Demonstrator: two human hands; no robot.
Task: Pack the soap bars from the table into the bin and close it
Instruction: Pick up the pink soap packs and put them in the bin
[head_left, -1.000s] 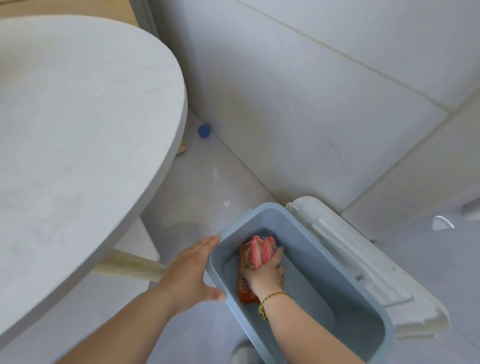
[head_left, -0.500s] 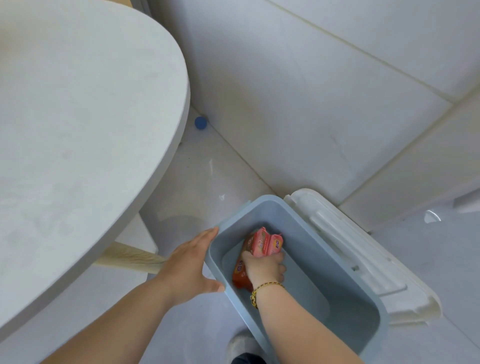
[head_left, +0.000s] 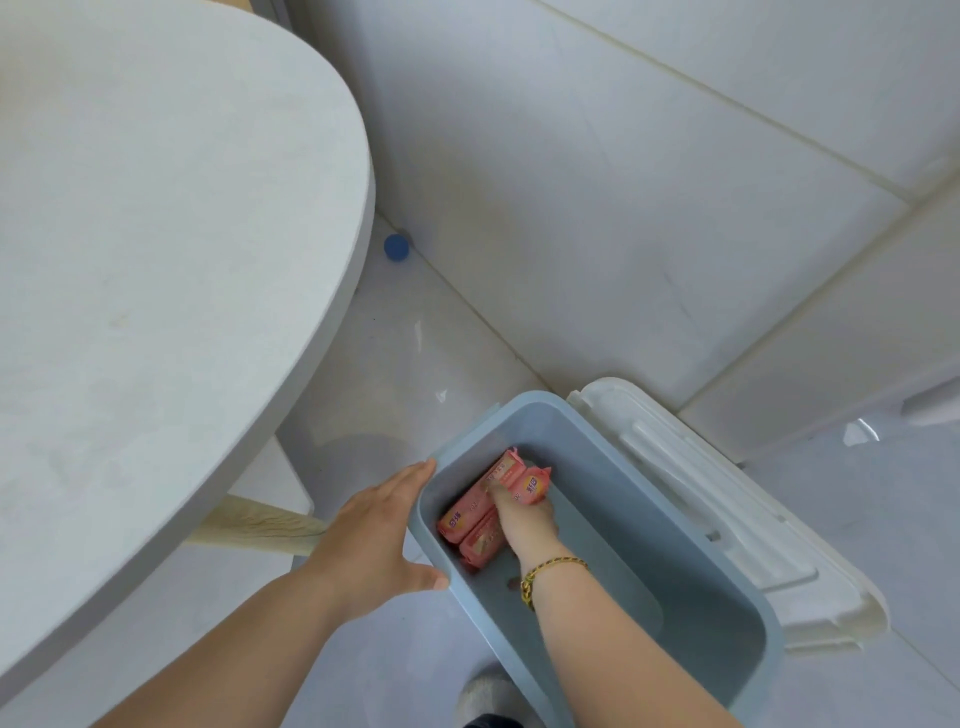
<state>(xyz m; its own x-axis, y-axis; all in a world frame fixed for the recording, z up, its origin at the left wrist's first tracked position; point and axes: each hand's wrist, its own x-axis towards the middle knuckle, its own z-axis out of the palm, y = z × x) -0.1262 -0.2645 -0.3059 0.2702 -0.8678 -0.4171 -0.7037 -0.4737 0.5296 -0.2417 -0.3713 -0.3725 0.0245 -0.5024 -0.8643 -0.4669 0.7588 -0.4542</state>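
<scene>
A blue-grey plastic bin (head_left: 597, 431) stands open on the floor by the wall. Three pink wrapped soap bars (head_left: 465, 512) lie side by side at its left end, on the bottom. My right hand (head_left: 522, 517) reaches down into the bin and rests on the soap bars; its fingertips press the right-hand bar (head_left: 535, 483). My left hand (head_left: 379, 540) lies flat against the outside of the bin's left rim, thumb on the edge. The white lid (head_left: 727, 525) hangs open off the bin's far side.
A round pale table (head_left: 156, 260) fills the left side, with a wooden leg (head_left: 260, 525) below it. A small blue ball (head_left: 397, 246) lies on the floor by the tiled wall. My shoe tip (head_left: 485, 696) shows near the bin.
My right hand has lowered the soap bars from upright in the bin to lying flat on its bottom. My left hand has stayed on the rim.
</scene>
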